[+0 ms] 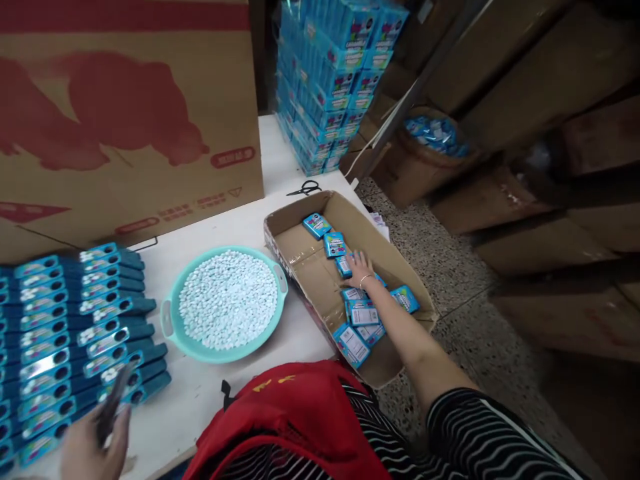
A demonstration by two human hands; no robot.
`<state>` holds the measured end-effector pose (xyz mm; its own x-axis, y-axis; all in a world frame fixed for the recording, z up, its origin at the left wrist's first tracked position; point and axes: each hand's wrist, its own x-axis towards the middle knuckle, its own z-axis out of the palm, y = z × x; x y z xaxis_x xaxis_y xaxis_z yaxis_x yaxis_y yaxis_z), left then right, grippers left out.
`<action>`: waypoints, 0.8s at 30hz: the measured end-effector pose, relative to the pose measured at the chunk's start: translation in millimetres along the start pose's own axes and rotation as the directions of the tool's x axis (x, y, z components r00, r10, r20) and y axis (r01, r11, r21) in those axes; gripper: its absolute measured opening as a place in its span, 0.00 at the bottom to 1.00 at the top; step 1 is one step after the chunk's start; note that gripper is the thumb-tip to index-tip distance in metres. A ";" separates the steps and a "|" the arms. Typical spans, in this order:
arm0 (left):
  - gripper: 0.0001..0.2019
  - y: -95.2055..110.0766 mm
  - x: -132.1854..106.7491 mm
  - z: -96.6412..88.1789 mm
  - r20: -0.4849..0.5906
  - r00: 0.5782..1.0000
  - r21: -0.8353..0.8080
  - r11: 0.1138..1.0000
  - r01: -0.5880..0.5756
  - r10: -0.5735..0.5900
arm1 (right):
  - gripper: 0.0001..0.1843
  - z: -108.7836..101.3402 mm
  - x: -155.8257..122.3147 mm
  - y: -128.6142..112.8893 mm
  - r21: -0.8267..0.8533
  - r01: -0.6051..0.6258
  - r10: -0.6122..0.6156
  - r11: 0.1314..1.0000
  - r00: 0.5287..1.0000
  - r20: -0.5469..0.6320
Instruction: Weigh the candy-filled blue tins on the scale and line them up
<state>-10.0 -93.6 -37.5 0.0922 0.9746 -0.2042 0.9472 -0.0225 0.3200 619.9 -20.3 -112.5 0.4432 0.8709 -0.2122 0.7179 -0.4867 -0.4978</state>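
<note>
My right hand (358,269) reaches into a shallow cardboard tray (300,220) on the table's right edge. Its fingers lie stretched over a small blue packet (343,266). Several more blue packets (361,320) lie scattered in the tray. My left hand (93,445) is at the bottom left, over rows of flat blue packs (60,333). It pinches a thin dark object (113,400) that is blurred by motion. A teal round basin (173,320) full of small white pellets (227,299) sits between the two hands.
A big brown carton with red print (125,113) stands at the back left. A tall stack of blue boxes (330,80) stands at the table's far end, with black scissors (304,189) in front. Brown cartons and a bin of blue packets (434,133) stand on the floor at right.
</note>
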 end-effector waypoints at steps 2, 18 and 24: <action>0.18 40.1 21.5 0.0 -0.025 0.998 -0.058 0.996 -0.062 0.061 | 0.32 11.2 0.6 -0.9 -0.015 0.003 -0.002 1.000 0.998 0.055; 0.14 144.6 130.7 109.9 0.467 0.849 -0.049 0.966 -0.254 0.247 | 0.19 -13.4 -99.3 -75.2 0.748 -0.423 0.146 0.512 0.901 0.409; 0.15 164.3 136.9 131.6 0.445 0.834 -0.199 0.944 -0.263 0.326 | 0.24 10.4 -127.3 -145.1 0.748 -0.542 -0.080 0.384 0.787 0.611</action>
<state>198.7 6.8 -134.7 0.5227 0.7064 -0.4773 0.8086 -0.2335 0.5400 453.8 -59.8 -22.1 -0.0366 0.7665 -0.6411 -0.3662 -0.6072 -0.7051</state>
